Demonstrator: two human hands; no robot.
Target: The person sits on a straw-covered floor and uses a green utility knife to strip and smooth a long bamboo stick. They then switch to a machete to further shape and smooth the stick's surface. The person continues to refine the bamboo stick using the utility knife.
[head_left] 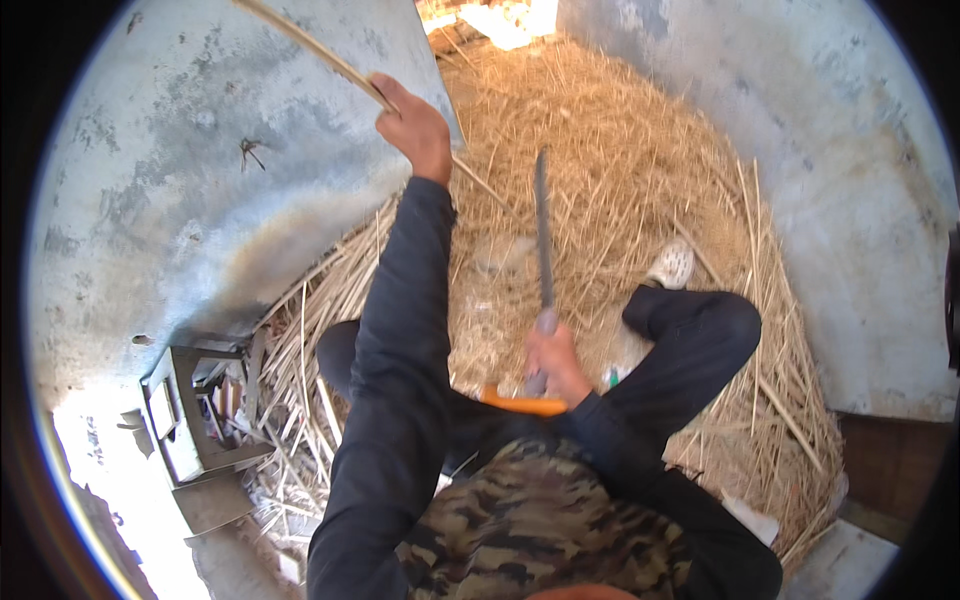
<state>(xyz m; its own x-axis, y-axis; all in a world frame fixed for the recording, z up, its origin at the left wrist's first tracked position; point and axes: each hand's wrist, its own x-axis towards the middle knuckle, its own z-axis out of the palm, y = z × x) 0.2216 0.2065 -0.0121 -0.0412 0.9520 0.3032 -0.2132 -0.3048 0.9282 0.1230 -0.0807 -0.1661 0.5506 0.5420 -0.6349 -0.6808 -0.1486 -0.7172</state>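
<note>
Cane [318, 51] was up beyond the knife [544, 240] and off to its left, with my left hand [413, 125] curled closed around it. Looked light to me, long and thin, so I'd guess fairly stiff near the grip but whippy at the tip, maybe a bit slick too. Best hold was probably away from the ends, minding splinters. My right hand [557, 360] was wrapped round the knife's grip, blade pointing away from me. I judged that one heavier and much stiffer, handle only, obviously. Pale strips [620, 150] lay all around the knife, brittle stuff I'd say, and an orange thing [525, 404] sat just my side of it, couldn't tell what.
</note>
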